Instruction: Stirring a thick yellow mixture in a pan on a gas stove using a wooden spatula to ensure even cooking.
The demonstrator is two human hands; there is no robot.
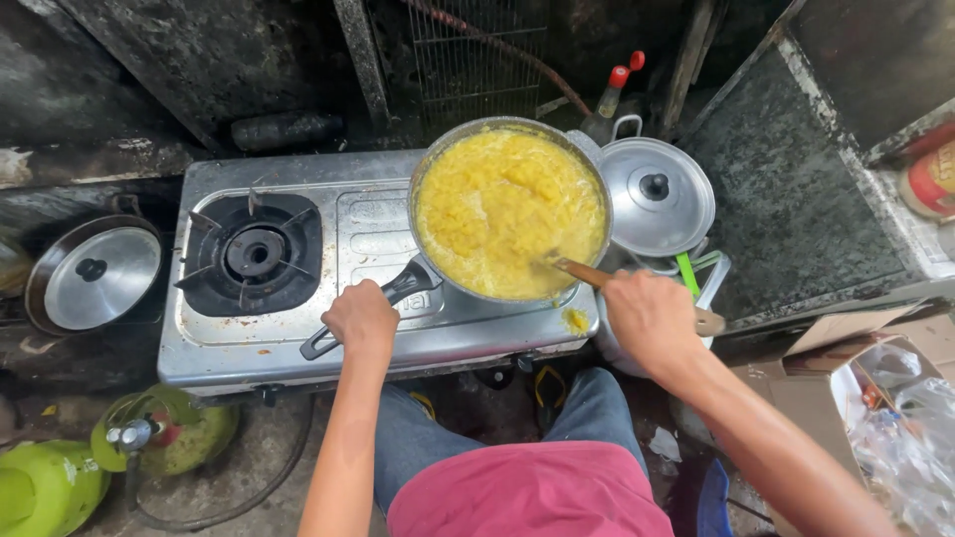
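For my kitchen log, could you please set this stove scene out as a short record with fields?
left hand: left hand grips the black pan handle
right hand: right hand holds a wooden spoon, its tip in the food
pan: pan on the right burner, full of yellow mash
stove: two-burner steel stove; left burner bare
lids: one lidded pot right of the pan, one lid left of the stove
floor: green gas cylinder lower left

A lidded pot (657, 196) is seen at upper right, a steel lid (96, 275) at far left, green gas cylinders (50, 484) at lower left, a cardboard box (831, 363) at lower right.
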